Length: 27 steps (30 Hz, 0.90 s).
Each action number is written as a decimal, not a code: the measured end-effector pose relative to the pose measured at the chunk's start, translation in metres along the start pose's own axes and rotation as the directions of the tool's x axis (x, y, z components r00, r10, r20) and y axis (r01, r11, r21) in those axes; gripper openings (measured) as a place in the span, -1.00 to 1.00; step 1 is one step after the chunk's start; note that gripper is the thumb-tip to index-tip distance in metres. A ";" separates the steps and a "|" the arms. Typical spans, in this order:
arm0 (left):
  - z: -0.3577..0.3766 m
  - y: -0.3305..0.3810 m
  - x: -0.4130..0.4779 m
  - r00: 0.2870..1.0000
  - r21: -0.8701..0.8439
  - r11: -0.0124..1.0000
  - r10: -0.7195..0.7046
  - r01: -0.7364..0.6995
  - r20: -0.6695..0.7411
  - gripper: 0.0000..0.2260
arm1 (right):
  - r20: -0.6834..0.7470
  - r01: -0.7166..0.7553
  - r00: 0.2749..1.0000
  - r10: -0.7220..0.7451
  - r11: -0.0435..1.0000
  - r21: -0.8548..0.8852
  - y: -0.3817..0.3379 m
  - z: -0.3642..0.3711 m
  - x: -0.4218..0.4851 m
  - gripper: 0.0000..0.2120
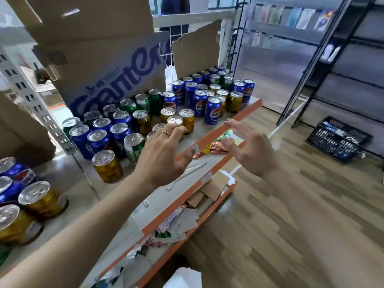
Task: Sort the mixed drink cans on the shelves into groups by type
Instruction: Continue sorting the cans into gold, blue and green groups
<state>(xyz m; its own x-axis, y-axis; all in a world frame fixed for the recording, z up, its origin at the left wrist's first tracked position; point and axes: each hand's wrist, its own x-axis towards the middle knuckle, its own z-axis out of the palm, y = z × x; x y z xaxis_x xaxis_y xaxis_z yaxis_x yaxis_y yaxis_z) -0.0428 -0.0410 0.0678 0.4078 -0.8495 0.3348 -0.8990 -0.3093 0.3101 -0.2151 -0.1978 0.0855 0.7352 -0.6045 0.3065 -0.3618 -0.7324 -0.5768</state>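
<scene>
My left hand [164, 150] reaches out over the shelf [116, 196], fingers spread and relaxed, grasping nothing; a ring sits on one finger. Its fingertips hover just above the gold cans [176, 121] clustered near the shelf's orange front edge, and I cannot tell whether they touch a can top. My right hand [249, 148] hangs beyond that edge, over the lower shelf, fingers loosely curled and released, well apart from any can.

The mixed drink cans stand upright across the shelf. Just left of my left hand are blue Pepsi cans [97, 140] packed together, a green can [134, 146] beside them, and one gold can [107, 166] standing alone in front, nearest my forearm. Farther along the shelf, beyond my fingertips, more blue Pepsi cans [212, 110] mingle with green and gold ones. At the far left, a separate group of blue and gold cans [39, 199] sits close to me.

Behind the cans leans a cardboard box [112, 65] with blue lettering. A thin metal hook [187, 175] lies on the shelf under my left wrist. Snack packets [216, 147] lie on the lower shelf between my hands, and paper scraps [182, 221] fill the tier below. A black crate [338, 138] sits on the wooden floor to the right.
</scene>
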 end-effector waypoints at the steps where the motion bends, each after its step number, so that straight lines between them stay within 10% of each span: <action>1: 0.005 -0.001 0.012 1.000 0.000 1.000 0.003 -0.003 0.009 -0.49 | 0.003 -0.006 1.000 0.006 1.000 -0.004 0.007 0.000 0.009 -0.53; 27: 0.071 -0.068 0.232 0.999 -0.046 0.999 0.005 -0.003 0.054 -0.47 | 0.071 -0.052 0.996 0.053 0.999 -0.015 0.096 0.026 0.220 -0.54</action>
<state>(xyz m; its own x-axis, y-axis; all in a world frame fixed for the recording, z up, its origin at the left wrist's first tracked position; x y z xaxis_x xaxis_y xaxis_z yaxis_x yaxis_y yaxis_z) 0.1011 -0.2474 0.0611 0.3937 -0.8728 0.2883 -0.8918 -0.2867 0.3499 -0.0730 -0.3930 0.0775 0.7540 -0.6187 0.2206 -0.4082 -0.7045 -0.5806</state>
